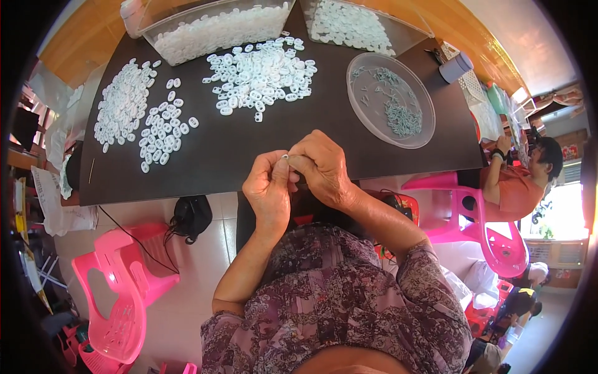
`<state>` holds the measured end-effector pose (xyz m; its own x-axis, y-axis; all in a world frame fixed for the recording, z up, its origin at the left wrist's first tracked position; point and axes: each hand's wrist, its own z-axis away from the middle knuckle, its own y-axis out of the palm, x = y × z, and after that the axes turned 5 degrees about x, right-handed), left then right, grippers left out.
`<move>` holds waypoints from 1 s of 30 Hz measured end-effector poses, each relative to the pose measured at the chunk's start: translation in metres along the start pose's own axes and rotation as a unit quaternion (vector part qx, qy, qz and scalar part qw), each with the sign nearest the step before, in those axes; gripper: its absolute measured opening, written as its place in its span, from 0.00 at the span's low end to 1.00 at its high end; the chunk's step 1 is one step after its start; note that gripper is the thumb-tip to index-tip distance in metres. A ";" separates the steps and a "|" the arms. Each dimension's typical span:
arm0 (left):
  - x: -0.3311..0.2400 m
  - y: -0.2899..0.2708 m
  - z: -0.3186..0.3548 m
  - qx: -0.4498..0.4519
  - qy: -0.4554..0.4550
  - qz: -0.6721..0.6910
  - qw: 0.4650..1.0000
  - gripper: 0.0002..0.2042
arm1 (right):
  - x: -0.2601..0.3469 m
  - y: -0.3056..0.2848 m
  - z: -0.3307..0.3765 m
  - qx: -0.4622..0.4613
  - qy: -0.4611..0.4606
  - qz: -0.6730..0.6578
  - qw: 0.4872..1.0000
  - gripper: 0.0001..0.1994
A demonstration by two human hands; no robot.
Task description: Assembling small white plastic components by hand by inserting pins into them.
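Dark table [187, 168], pink chair [129, 274] on pale tiles [193, 274]. Left hand [270, 187] and right hand [322, 165] pinch a tiny pale piece [285, 157], mostly hidden tbh.

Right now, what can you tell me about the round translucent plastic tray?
The round translucent plastic tray looks shallow, with a raised rim. It lies flat, open side up, on the right part of the dark brown tabletop. Small grey-green pieces rest inside: the densest heap toward the near right, others looser toward the far side. The person's right hand is not touching it.
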<state>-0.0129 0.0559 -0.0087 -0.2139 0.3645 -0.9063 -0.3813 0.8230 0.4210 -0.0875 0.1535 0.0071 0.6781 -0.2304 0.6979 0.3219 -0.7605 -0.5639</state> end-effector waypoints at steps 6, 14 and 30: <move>-0.003 -0.005 -0.004 -0.018 -0.007 0.067 0.998 0.05 | -0.001 -0.009 -0.013 -0.012 0.008 -0.014 1.000 0.06; -0.007 -0.010 -0.006 -0.031 0.018 0.046 0.998 0.06 | -0.038 0.009 -0.078 -0.001 -0.172 0.220 0.960 0.14; -0.010 -0.014 -0.009 -0.027 0.002 0.066 0.997 0.06 | -0.047 -0.003 -0.070 0.081 -0.209 0.281 0.933 0.10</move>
<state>-0.0135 0.0365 -0.0050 -0.2685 0.4666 -0.8427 -0.3982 0.7429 0.5381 -0.1672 0.1241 0.0071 0.9575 -0.2823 0.0583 -0.0887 -0.4811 -0.8722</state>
